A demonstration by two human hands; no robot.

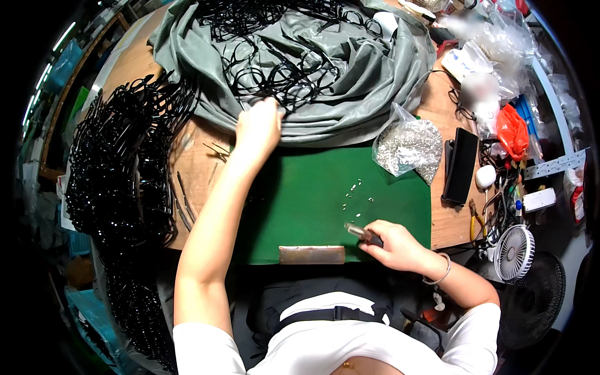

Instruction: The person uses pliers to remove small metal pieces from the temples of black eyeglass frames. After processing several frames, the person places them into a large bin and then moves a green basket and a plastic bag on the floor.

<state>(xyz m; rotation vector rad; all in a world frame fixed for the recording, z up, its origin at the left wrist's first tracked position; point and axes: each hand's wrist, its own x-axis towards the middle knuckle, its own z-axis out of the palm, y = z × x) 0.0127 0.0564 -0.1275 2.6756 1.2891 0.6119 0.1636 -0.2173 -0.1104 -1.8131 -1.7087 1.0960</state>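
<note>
My left hand [259, 128] reaches forward to the near edge of a grey cloth [350, 119], its fingers closed beside a tangle of thin black looped frames [284, 78]. Whatever its fingertips grip is hidden. Over the right front of a green mat [300, 194], my right hand [397, 245] is closed round a small hand tool [357, 232] with a metal head and dark handle; its exact kind is unclear. Several tiny silvery pieces [358, 215] lie scattered just beyond the tool. A clear plastic bag [409, 147] full of similar pieces rests at the mat's far right corner.
A tall heap of glossy black frames [119, 169] hangs over the table's left side. A metal plate [312, 255] sits at the mat's front edge. Rightward are a black case [461, 165], yellow-handled pliers [477, 222], a white fan [515, 253] and a red bag [512, 131].
</note>
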